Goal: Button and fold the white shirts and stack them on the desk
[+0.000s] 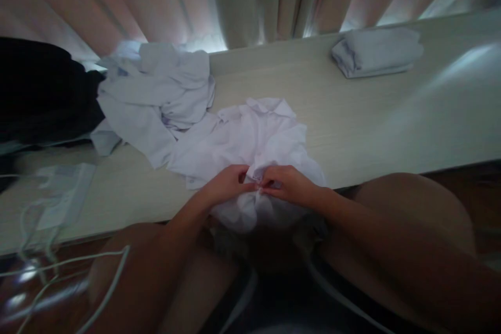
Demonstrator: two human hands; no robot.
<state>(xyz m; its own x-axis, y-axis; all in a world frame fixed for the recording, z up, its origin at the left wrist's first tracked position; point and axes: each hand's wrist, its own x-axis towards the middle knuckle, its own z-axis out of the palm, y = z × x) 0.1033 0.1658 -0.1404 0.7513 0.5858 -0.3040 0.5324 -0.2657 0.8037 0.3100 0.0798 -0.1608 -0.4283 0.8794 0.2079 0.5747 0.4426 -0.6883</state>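
A white collared shirt (242, 135) lies spread on the pale table, its collar toward the back and its lower part hanging over the front edge. My left hand (230, 183) pinches the shirt's front from the left. From the right, my right hand (287, 182) pinches the same spot, the fingertips of both hands meeting at the middle line of the cloth. The small detail between the fingertips is too blurred to make out. One cuff of the shirt rests to the left of my left hand.
More crumpled white clothing (156, 88) lies at the back left, beside a black heap (43, 94). A folded white garment (381, 52) sits at the back right of the table (410, 120). At left are a white flat object (68, 193) and white wire hangers (113, 271). Curtains (180, 0) hang behind.
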